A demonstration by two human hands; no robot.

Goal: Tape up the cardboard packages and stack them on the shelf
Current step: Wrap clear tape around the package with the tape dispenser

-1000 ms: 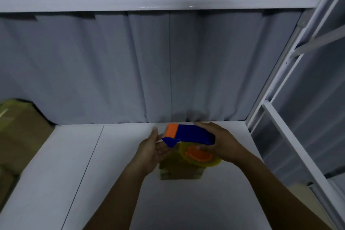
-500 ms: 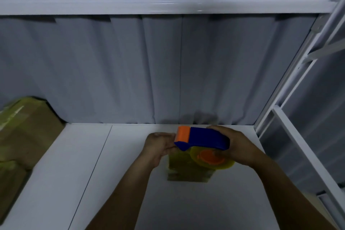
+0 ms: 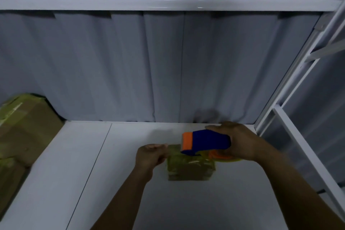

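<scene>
Blue dispenser (image 3: 205,142) gripped in my right hand (image 3: 240,142), left hand (image 3: 149,156) pinching its tape (image 3: 174,148) taut over the package (image 3: 190,170), probably to seal it, near the back edge of the shelf (image 3: 74,173)

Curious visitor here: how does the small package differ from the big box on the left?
The small package is smaller than the big box. The small package lies mid-shelf by the tape dispenser; the big box sits at the left edge. Both: brown cardboard, yellowish tape.
</scene>
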